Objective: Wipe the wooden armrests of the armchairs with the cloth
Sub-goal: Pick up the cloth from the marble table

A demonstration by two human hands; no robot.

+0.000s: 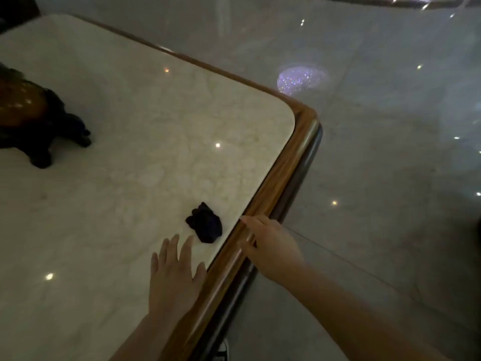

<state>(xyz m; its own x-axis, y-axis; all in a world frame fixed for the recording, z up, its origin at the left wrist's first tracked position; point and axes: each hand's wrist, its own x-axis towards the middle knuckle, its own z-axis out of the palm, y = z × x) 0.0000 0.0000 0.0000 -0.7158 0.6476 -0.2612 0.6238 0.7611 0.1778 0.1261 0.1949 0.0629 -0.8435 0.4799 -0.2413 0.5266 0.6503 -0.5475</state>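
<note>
The crumpled dark cloth (204,223) lay on the marble table (130,157) just beyond the flat, spread left hand (174,276), beside the right hand (270,246), whose grip could not be told.

left hand (173,278) — flat, fingers spread | right hand (270,246) — fingers curled, forearm extended

Table (294,162): pale marble top, rounded corner, wooden rim with a darker band beneath. Figurine (39,121): dark with an amber body, standing on the top at far left, partly cut off by the frame. Floor (390,152): glossy grey, scattered light reflections.
</note>
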